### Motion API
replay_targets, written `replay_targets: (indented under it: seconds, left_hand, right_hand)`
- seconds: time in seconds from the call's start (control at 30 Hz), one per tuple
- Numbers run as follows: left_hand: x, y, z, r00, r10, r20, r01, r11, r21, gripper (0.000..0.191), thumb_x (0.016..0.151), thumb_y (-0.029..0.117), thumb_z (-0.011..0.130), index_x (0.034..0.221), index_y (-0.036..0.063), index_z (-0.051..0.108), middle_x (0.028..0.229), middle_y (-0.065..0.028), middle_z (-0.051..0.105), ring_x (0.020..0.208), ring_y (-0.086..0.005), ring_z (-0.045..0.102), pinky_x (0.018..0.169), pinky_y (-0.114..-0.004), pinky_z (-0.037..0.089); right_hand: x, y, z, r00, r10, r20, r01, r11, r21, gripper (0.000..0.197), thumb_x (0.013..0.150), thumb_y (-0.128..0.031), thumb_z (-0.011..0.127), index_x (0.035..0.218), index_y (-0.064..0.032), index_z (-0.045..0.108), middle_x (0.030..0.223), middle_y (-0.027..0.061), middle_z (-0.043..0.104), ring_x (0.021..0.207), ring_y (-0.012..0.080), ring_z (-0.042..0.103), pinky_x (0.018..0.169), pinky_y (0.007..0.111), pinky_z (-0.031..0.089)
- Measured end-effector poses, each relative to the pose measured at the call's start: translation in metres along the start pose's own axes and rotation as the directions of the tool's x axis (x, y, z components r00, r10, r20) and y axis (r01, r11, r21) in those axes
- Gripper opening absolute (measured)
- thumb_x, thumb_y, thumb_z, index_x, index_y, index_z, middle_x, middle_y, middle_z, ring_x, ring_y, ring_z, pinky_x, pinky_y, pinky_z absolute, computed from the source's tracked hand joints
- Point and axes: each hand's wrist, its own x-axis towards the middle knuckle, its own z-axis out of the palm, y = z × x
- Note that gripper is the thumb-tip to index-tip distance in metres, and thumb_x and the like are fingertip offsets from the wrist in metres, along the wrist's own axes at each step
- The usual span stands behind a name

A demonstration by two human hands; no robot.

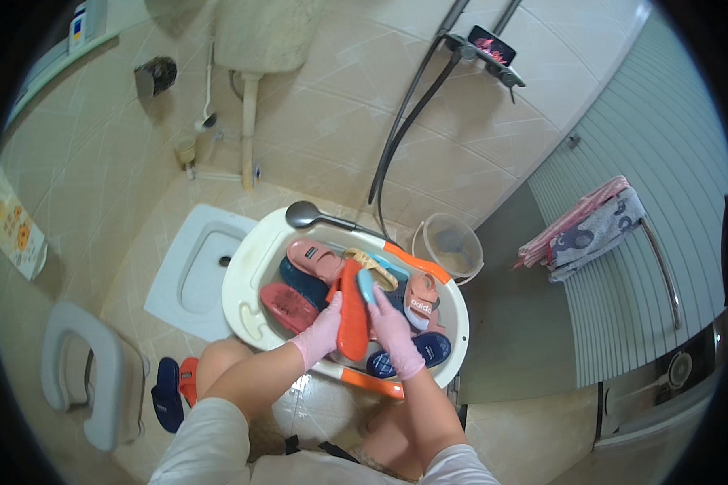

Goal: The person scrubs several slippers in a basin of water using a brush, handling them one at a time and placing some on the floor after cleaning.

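Note:
Pink gloves cover both my hands above a white plastic tub (247, 267) full of slippers. My left hand (323, 332) grips an orange slipper (354, 318), whose sole faces up. On its right side, my right hand (393, 332) holds a light-blue brush or similar tool (366, 286) against the slipper's edge; its bristles cannot be seen. Around them in the tub lie a pink slipper (315, 259), a red slipper (286, 306), a yellow slipper (373, 267), a peach slipper (421, 300) and dark blue slippers (434, 347).
A shower head (303, 215) rests on the tub's far rim. Beyond the right rim stands a clear bucket (461, 248). A squat toilet (203, 273) lies left. Nearer are a grey toilet seat (112, 370) and a navy slipper (168, 397) beside an orange one (188, 379).

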Motion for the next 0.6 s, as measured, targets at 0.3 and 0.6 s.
replay_targets:
  seconds: [0.3, 0.6]
  left_hand:
    - [-0.011, 0.041, 0.034, 0.998, 0.038, -0.051, -0.049, 0.973, -0.227, 0.065, 0.092, 0.059, 0.023, 0.129, 0.0086, 0.039, 0.118, -0.017, 0.052, 0.102, -0.0377, 0.052, 0.089, -0.05, 0.045]
    - [-0.044, 0.007, 0.082, 0.995, -0.096, -0.004, 0.095, 0.987, 0.129, 0.054, 0.093, 0.053, 0.035, 0.126, 0.0126, 0.047, 0.122, -0.0095, 0.054, 0.111, -0.0256, 0.052, 0.096, -0.043, 0.042]
  right_hand:
    - [-0.056, 0.003, 0.001, 0.967, -0.251, 0.03, 0.253, 0.963, -0.09, 0.05, 0.092, -0.035, 0.046, 0.139, -0.0379, 0.029, 0.105, 0.0231, 0.06, 0.098, 0.0394, 0.057, 0.083, 0.042, 0.045]
    - [-0.027, 0.019, -0.009, 0.989, -0.135, -0.067, 0.125, 0.983, -0.138, 0.048, 0.09, -0.034, 0.05, 0.136, -0.0353, 0.035, 0.106, 0.0209, 0.061, 0.097, 0.0379, 0.058, 0.083, 0.039, 0.046]
